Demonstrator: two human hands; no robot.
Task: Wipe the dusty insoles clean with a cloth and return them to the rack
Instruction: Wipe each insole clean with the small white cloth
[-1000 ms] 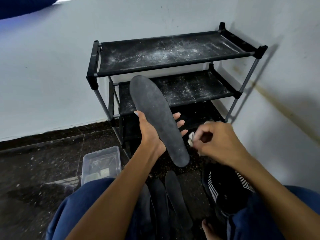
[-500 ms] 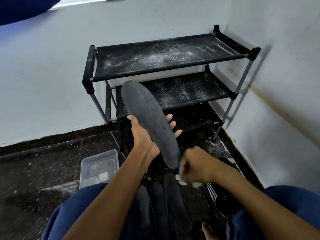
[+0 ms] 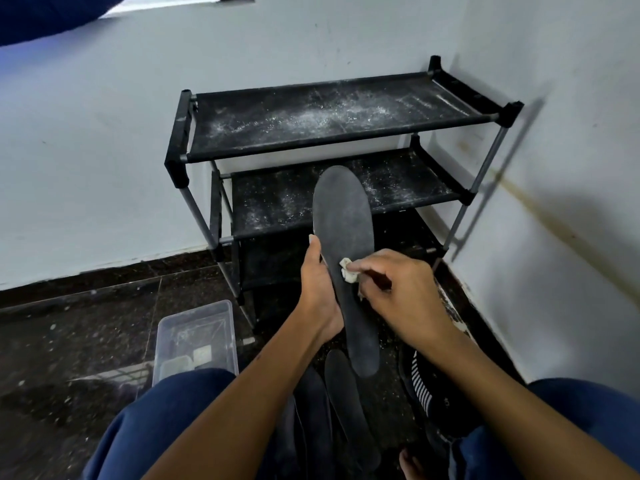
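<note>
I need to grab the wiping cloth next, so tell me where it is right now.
In the head view the cloth sits mid-frame, pinched in the right hand and pressed against the middle of the insole that the left hand holds up before the rack.

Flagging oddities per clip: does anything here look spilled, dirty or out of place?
Yes. White powdery dust is scattered over the rack's top shelf and middle shelf, with specks on the dark floor. Several insoles lie on the floor, not on the rack.

Dark grey insole [image 3: 346, 244] stands nearly upright, a crumpled whitish cloth [image 3: 348, 270] pressed mid-sole; the dusty black rack [image 3: 332, 123] sits behind.
</note>
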